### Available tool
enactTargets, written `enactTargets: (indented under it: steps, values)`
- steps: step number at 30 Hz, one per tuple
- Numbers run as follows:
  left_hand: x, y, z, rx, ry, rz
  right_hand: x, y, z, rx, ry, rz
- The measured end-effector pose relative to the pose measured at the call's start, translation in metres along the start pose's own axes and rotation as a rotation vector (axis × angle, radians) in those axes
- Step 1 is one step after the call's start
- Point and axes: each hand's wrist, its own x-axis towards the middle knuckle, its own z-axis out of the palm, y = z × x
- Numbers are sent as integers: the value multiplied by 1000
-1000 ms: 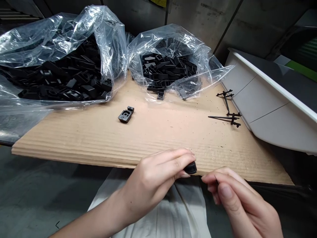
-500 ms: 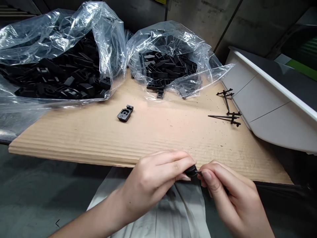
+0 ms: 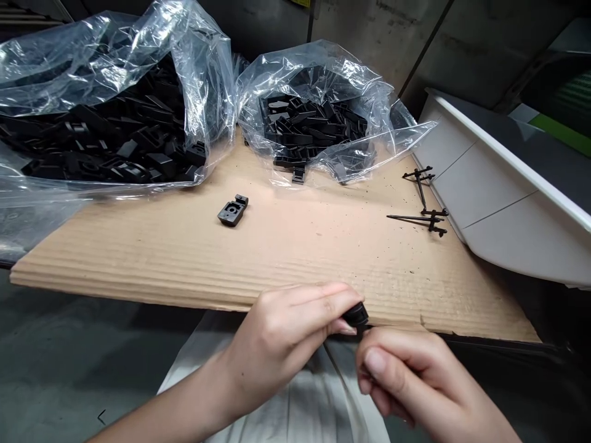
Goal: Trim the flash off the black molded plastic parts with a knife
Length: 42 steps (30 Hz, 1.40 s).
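The left hand [image 3: 281, 344] pinches a round black plastic piece [image 3: 357, 314] between thumb and fingers, just past the front edge of the cardboard. The right hand [image 3: 410, 381] is curled close beside it, almost together with the left; its fingers hide whatever they may hold, so I can't tell if it grips anything. Beneath the hands hangs a creased white cloth [image 3: 277, 400].

The corrugated cardboard sheet [image 3: 138, 261] is ribbed, speckled with dark crumbs, and has a small nick near its front edge. Two clear, crinkled plastic bags [image 3: 203, 74] [image 3: 364, 86] sit on it, heaped with angular black plastic parts [image 3: 314, 120]. One square black bracket [image 3: 233, 210] with a round hole lies alone on the cardboard. Two thin black pin-shaped parts [image 3: 419, 184] [image 3: 418, 220] lie near the right edge, beside a smooth white panel [image 3: 508, 203]. A yellow label [image 3: 300, 2] at the top is cut off and unreadable.
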Motion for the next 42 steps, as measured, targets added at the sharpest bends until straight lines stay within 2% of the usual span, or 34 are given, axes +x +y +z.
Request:
enactTargets:
  steps: [5, 8, 10, 14, 16, 18, 23, 25, 30, 32, 38, 42]
  values:
    - [1, -1, 1, 7, 13, -10, 0, 8, 3, 235, 301, 50]
    - [1, -1, 3, 15, 33, -8, 7, 10, 9, 316, 381, 97]
    - [-1, -1, 4, 23, 52, -10, 11, 10, 12, 364, 356, 128]
    - [-3, -2, 4, -18, 58, -44, 15, 12, 14, 525, 196, 140]
    - [-4, -2, 2, -44, 52, -64, 14, 12, 15, 560, 198, 153]
    - [-5, -2, 2, -55, 61, -73, 12, 13, 15, 542, 255, 150]
    - [-5, -1, 1, -63, 99, -65, 6, 11, 20, 354, 446, 88]
    - [-5, -1, 1, -63, 98, -58, 4, 9, 23, 235, 516, 21]
    - [-5, -2, 2, -31, 100, -37, 2, 4, 25, -521, 662, -440]
    - [-5, -2, 3, -21, 107, -37, 2, 4, 24, -690, 695, -556]
    - [-3, -3, 5, -16, 140, -52, 4, 7, 25, -915, 723, -695]
    - [-3, -3, 2, -31, 150, -82, 10, 5, 26, -949, 743, -677]
